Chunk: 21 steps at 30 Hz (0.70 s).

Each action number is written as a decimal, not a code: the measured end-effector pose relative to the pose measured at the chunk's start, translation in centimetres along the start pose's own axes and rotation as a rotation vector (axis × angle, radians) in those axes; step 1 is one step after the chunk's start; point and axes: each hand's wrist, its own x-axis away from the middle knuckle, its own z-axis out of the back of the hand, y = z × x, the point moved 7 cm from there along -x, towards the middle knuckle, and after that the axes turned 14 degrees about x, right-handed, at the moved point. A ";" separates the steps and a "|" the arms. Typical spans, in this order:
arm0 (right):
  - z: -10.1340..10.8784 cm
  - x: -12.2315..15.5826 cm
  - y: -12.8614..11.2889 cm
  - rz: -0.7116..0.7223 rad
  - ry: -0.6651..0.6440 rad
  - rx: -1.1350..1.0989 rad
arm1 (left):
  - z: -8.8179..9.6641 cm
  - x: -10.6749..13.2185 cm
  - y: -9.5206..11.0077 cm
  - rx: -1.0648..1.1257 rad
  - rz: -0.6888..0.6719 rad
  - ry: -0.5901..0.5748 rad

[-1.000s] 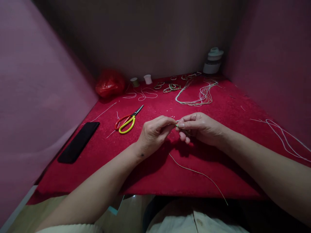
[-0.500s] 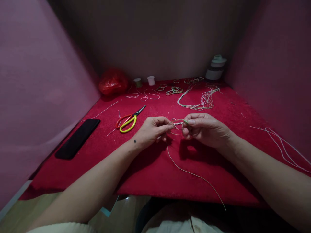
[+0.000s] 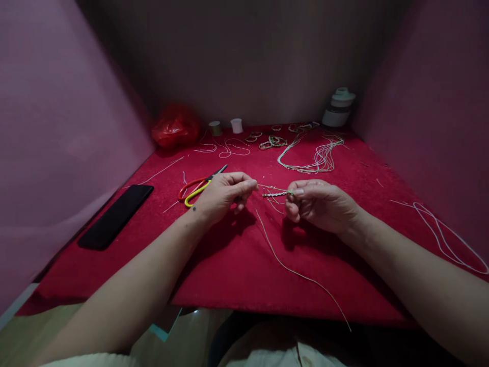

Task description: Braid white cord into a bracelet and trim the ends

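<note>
My right hand (image 3: 319,204) pinches one end of a small braided cord (image 3: 275,194) in white and green between thumb and fingers. The braid's other end points left, free in the air. My left hand (image 3: 229,193) is closed in a pinch on a thin cord (image 3: 272,188) that runs across to the fingers of my right hand. A long olive cord (image 3: 284,263) trails from below the hands over the front edge of the table. Scissors (image 3: 196,196) with red and yellow handles lie just behind my left wrist, partly covered by it.
On the red tablecloth (image 3: 244,285) lie a black phone (image 3: 116,216), a bundle of cords (image 3: 319,159), several braided loops (image 3: 273,142) and loose white cord (image 3: 446,234). At the back stand a red plastic bag (image 3: 176,127), two spools (image 3: 237,126) and a bottle (image 3: 338,108).
My left hand has moved left, away from the braid, drawing a thin cord out straight. More of the braid shows now. My right hand has stayed almost in place.
</note>
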 end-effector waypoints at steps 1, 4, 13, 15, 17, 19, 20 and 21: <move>0.0 0.0 0.1 -0.005 -0.003 0.010 | 0.1 0.0 0.0 0.032 -0.007 -0.009; -0.1 0.0 0.2 -0.008 -0.010 0.022 | 0.1 0.0 0.1 0.120 -0.005 -0.034; -0.4 -0.1 0.7 -0.025 -0.032 0.035 | -1.5 1.0 -1.0 0.011 0.274 -0.301; -0.4 -0.1 1.0 -0.044 -0.029 0.063 | -2.3 1.3 -1.2 0.024 0.307 -0.345; -0.4 -0.1 1.2 -0.056 -0.032 0.093 | -3.2 1.5 -1.4 0.038 0.303 -0.355; -0.5 -0.2 1.3 -0.066 -0.043 0.115 | -3.8 1.6 -1.4 0.022 0.264 -0.338; -0.6 -0.1 1.4 -0.074 -0.048 0.124 | -4.0 1.6 -1.4 0.005 0.239 -0.323; -0.6 -0.1 1.4 -0.083 -0.051 0.134 | -4.1 1.6 -1.3 -0.011 0.217 -0.307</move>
